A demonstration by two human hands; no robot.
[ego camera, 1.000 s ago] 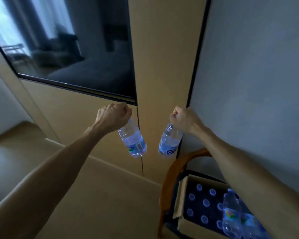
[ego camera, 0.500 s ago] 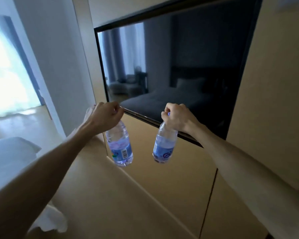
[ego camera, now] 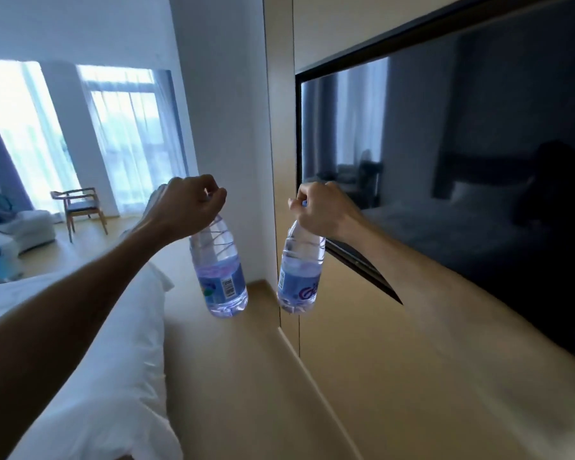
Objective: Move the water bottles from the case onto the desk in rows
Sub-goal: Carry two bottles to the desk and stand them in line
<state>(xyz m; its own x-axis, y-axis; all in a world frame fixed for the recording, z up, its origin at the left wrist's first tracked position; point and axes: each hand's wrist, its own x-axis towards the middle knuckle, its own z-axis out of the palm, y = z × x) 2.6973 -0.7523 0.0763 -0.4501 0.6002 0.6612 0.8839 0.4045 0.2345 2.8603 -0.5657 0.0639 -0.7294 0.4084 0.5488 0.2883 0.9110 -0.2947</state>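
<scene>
Midair, two water bottles held out in front at arm's length: left hand clenched around the cap and neck of the left bottle, barcode side of its blue label facing the camera, base hanging clear above the tan floor. Likewise right hand clenched on the top of the right bottle, hanging nearly upright just in front of the wooden wall panel below the dark wall-mounted screen. Off to the left, white bedding; farther back, a wooden chair near the bright curtained windows.
</scene>
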